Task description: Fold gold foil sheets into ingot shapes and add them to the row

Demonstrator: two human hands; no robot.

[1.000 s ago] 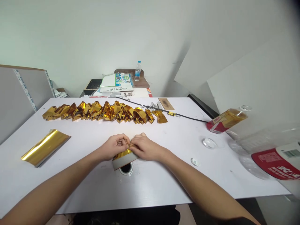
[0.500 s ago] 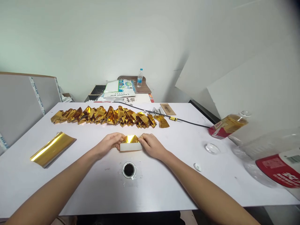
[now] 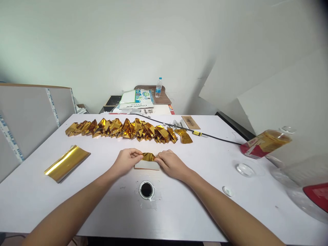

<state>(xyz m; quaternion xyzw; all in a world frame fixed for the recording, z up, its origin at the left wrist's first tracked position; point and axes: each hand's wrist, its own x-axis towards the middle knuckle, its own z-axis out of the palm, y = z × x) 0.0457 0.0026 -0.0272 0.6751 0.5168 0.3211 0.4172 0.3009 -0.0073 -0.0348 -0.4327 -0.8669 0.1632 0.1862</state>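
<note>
Between my two hands is a small sheet of gold foil paper, partly folded, with its pale underside facing me along the near edge. My left hand pinches its left end between thumb and fingers. At the right end, my right hand grips it the same way. Beyond my hands lies a long row of folded gold foil pieces. A stack of gold foil sheets, slightly curled, rests on the table to the left.
A round dark-centred disc is taped down in front of me. A black cable crosses the table's back right. At right stand a bottle of yellow liquid, a clear lid, a white cap and a large clear container.
The upper gold part of the sheet has flattened and its pale near flap has tipped lower. Both hands still pinch its ends. The whole view has shifted slightly.
</note>
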